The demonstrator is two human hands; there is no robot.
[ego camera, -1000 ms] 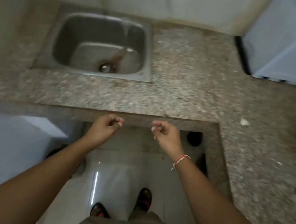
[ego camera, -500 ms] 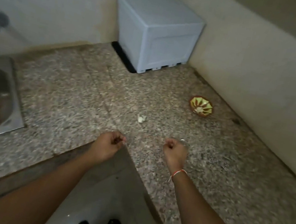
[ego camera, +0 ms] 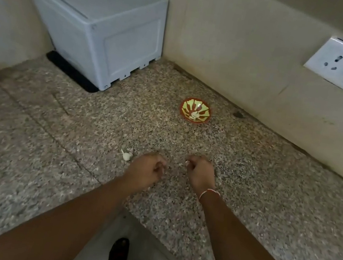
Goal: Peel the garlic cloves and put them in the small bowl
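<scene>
Both hands hover over the speckled counter (ego camera: 247,186) with fingers curled in: the left hand (ego camera: 145,170) and right hand (ego camera: 200,175) might each be pinching something tiny, but it's too blurry and I honestly can't tell. A garlic clove (ego camera: 126,156) lies just left of the left hand. The small bowl (ego camera: 195,110) sits well beyond the right hand near the wall, with pale bits inside that are hard to make out.

bench (ego camera: 247,186): speckled polished granite | bowl (ego camera: 195,110): glossy glazed ceramic | box (ego camera: 97,21): smooth matt white plastic
</scene>
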